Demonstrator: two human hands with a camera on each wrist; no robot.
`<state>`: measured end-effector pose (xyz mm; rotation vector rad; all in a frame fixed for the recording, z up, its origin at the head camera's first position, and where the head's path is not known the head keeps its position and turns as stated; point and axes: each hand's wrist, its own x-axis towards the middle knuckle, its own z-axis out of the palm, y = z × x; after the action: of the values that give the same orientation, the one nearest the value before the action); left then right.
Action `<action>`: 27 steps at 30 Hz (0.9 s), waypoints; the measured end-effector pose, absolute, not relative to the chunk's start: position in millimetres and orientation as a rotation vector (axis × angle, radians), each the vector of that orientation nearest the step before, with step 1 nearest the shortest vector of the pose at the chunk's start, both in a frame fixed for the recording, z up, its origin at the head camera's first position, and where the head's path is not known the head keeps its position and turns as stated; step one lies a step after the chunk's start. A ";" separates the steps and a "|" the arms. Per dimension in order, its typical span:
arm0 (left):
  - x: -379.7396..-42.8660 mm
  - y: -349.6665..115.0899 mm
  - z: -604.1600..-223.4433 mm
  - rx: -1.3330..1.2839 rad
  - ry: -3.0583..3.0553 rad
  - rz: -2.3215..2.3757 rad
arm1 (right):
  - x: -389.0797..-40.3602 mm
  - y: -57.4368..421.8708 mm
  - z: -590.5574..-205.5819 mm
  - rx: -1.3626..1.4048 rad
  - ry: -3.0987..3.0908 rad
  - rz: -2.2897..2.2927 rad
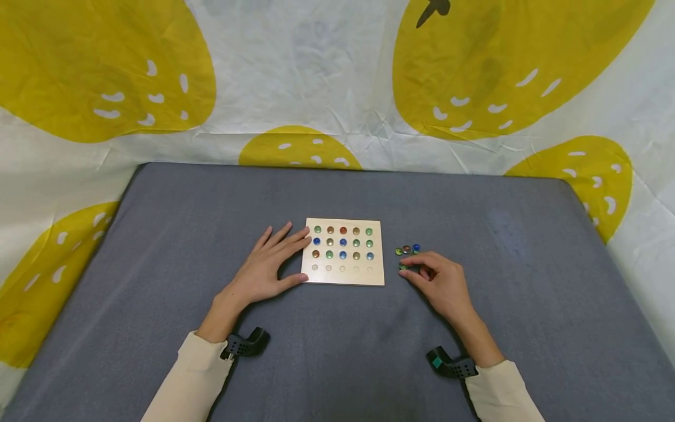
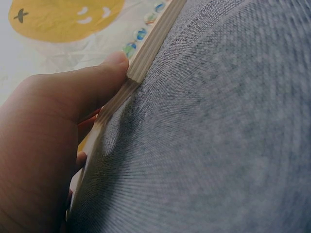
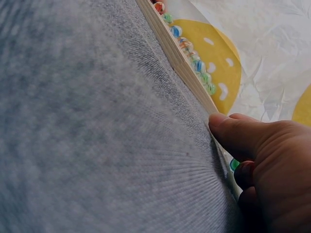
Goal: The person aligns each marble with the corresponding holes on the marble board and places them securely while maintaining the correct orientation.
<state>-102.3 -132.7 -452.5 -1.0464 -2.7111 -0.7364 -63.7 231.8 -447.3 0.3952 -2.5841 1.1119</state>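
A pale wooden board (image 1: 343,282) lies flat on the cloth, its three back rows of hollows holding green, blue, amber and red marbles; the front row shows bare hollows. My left hand (image 1: 269,264) is spread at the board's left side, thumb and fingertips touching its edge. In the left wrist view the thumb (image 2: 104,77) presses against the board's corner. Right of the board, my right hand (image 1: 440,281) pinches a green marble (image 1: 403,267) between thumb and forefinger, low over the cloth. Just beyond that hand sit several loose marbles (image 1: 406,249).
A grey cloth (image 1: 337,351) covers the table. Behind it hangs a white sheet (image 1: 300,70) with yellow fruit shapes. Black wrist devices sit on the left wrist (image 1: 248,343) and the right wrist (image 1: 450,364).
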 end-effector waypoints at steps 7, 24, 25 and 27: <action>-102.1 -132.1 -451.2 -1.049 -2.731 -0.744 | -61.5 230.3 -443.5 0.372 -2.594 1.093; -101.5 -133.3 -450.9 -1.047 -2.737 -0.738 | -61.7 220.2 -431.6 0.342 -2.588 1.133; -101.3 -133.5 -450.7 -1.046 -2.737 -0.736 | -62.0 218.7 -430.8 0.345 -2.586 1.140; -101.3 -133.8 -450.5 -1.044 -2.737 -0.733 | -62.4 215.7 -429.2 0.354 -2.578 1.160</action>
<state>-101.3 -133.8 -450.5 -1.0438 -2.7370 -0.7325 -62.4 215.7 -429.2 0.3538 -2.5783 1.1598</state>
